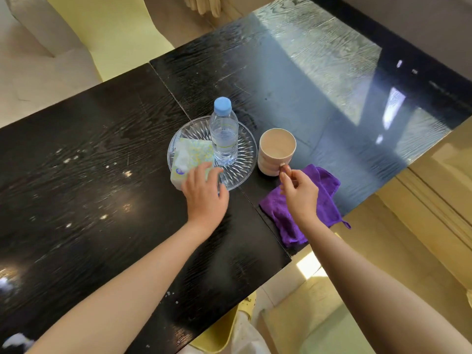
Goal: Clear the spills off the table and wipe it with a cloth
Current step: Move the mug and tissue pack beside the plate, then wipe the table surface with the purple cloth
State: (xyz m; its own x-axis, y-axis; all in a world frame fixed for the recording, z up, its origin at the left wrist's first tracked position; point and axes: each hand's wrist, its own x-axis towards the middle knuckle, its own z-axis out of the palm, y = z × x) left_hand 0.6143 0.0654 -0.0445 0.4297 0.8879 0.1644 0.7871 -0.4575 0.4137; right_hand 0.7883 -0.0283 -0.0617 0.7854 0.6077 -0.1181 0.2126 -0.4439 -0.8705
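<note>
A black wood-grain table carries small white specks and crumbs on its left half. At its centre a clear glass plate holds a water bottle with a blue cap and a tissue pack. My left hand rests on the near end of the tissue pack, fingers spread over it. A pink mug stands right of the plate. My right hand pinches the mug's handle. Beneath that hand lies a folded purple cloth at the table's near right edge.
White crumbs gather at the table's near left corner. A beige sofa with a yellow cover stands beyond the table. The right part of the table reflects a window. Glossy floor lies to the right.
</note>
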